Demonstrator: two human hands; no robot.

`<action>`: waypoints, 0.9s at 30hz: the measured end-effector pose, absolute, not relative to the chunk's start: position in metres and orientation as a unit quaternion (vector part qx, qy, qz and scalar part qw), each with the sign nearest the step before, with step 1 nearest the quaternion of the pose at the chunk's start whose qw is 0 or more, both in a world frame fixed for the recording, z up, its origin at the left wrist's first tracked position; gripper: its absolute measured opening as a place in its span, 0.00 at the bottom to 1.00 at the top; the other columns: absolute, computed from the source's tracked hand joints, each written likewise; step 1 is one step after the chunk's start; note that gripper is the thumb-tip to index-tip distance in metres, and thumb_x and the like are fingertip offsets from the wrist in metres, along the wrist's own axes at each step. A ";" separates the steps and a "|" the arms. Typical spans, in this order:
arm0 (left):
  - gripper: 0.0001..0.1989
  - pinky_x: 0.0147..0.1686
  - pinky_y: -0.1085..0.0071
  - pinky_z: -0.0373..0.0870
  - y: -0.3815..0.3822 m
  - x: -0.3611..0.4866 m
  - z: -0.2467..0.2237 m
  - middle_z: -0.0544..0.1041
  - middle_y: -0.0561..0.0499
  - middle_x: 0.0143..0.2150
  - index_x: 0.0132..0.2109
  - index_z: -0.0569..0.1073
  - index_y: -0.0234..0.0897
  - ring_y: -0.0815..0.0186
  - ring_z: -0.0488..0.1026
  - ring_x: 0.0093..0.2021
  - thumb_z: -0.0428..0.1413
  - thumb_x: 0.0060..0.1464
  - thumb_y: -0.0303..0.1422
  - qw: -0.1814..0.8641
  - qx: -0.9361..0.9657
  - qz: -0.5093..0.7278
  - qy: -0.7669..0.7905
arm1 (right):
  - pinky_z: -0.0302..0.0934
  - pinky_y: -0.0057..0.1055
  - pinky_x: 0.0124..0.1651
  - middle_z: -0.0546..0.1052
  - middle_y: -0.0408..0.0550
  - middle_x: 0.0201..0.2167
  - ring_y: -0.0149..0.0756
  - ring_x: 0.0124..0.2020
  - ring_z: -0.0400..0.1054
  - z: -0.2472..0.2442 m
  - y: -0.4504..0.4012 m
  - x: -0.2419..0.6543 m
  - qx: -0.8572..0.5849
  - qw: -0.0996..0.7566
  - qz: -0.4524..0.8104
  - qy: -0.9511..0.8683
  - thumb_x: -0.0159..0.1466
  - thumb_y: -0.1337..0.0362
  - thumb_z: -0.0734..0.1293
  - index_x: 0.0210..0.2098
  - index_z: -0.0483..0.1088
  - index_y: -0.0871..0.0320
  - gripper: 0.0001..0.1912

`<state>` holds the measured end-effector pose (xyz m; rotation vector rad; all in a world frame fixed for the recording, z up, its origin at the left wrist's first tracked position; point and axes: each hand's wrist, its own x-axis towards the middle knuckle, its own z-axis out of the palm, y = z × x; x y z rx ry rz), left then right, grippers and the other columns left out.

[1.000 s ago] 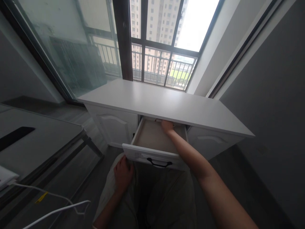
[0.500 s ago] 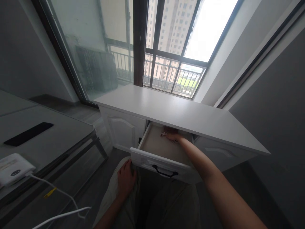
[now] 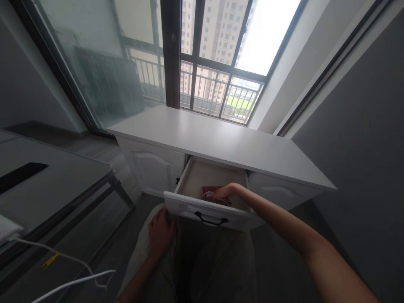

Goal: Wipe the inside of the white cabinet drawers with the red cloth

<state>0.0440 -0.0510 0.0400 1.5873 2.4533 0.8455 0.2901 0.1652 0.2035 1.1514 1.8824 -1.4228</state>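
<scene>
A white drawer stands pulled out of the low white cabinet, its black handle on the front. Inside it, my right hand is closed on a dark red cloth with pale striped edges, pressed to the drawer floor near the front panel. My fingers cover part of the cloth. My left hand lies flat over my left knee, beside the drawer's left front corner, and holds nothing.
On the left is a grey table with a black flat object and a white device on it. A white cable hangs nearby. Behind the cabinet rises a dark-framed glass door; a wall bounds the right.
My right hand has drawn the cloth from the back of the drawer toward its front. The whole view has shifted slightly; my left hand stays on the knee.
</scene>
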 end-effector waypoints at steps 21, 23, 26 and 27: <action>0.27 0.64 0.48 0.64 -0.050 0.047 0.043 0.75 0.33 0.63 0.65 0.68 0.30 0.46 0.68 0.67 0.51 0.60 0.34 0.056 0.513 0.272 0.812 | 0.73 0.30 0.48 0.83 0.48 0.43 0.41 0.46 0.79 0.199 0.137 0.304 0.416 0.258 -0.625 0.608 0.65 0.64 0.69 0.41 0.79 0.61 0.09; 0.28 0.64 0.47 0.63 -0.050 0.047 0.044 0.74 0.31 0.64 0.65 0.67 0.28 0.45 0.68 0.67 0.51 0.61 0.35 0.058 0.512 0.268 0.814 | 0.72 0.30 0.47 0.83 0.49 0.44 0.41 0.46 0.78 0.200 0.141 0.305 0.404 0.254 -0.598 0.644 0.66 0.62 0.69 0.42 0.79 0.62 0.10; 0.28 0.64 0.46 0.63 -0.050 0.047 0.044 0.74 0.30 0.64 0.65 0.67 0.27 0.45 0.68 0.67 0.51 0.61 0.35 0.058 0.514 0.265 0.814 | 0.71 0.28 0.43 0.82 0.51 0.44 0.38 0.43 0.77 0.213 0.154 0.311 0.406 0.205 -0.557 0.694 0.67 0.63 0.66 0.43 0.78 0.63 0.11; 0.28 0.64 0.47 0.63 -0.050 0.047 0.043 0.74 0.30 0.64 0.65 0.68 0.27 0.45 0.68 0.67 0.51 0.61 0.35 0.058 0.514 0.265 0.813 | 0.70 0.28 0.41 0.82 0.51 0.43 0.38 0.41 0.77 0.219 0.160 0.314 0.419 0.177 -0.538 0.709 0.68 0.64 0.65 0.43 0.78 0.64 0.12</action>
